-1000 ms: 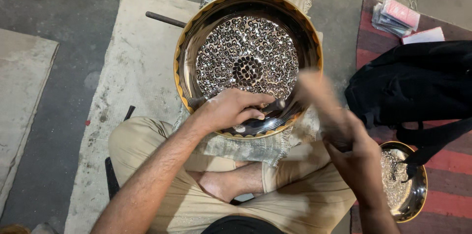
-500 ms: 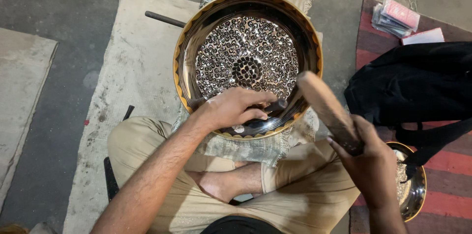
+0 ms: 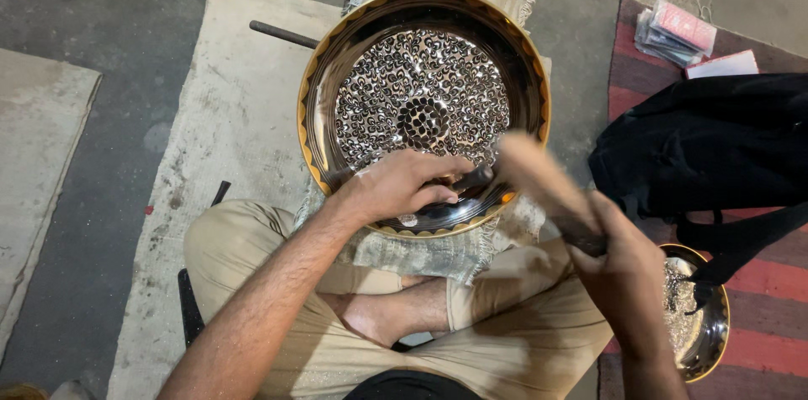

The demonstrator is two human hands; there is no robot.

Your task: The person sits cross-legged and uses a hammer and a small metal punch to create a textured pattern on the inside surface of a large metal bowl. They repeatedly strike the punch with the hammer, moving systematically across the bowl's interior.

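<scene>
- Engraved brass tray (image 3: 421,97) — large and round, propped on a fringed cloth (image 3: 438,253) against the seated person's crossed legs, centre of the scene.
- Left hand (image 3: 404,185) — closed around a dark punch (image 3: 473,179), tip set on the tray's near rim.
- Right hand (image 3: 623,270) — gripping a wooden mallet (image 3: 539,181), its head blurred just beside the punch.
- Step judged: chasing the rim pattern; the next blow calls for a steady punch and a square strike.
- Small metal bowl (image 3: 703,341) — near right, beneath a black bag (image 3: 707,143).
</scene>
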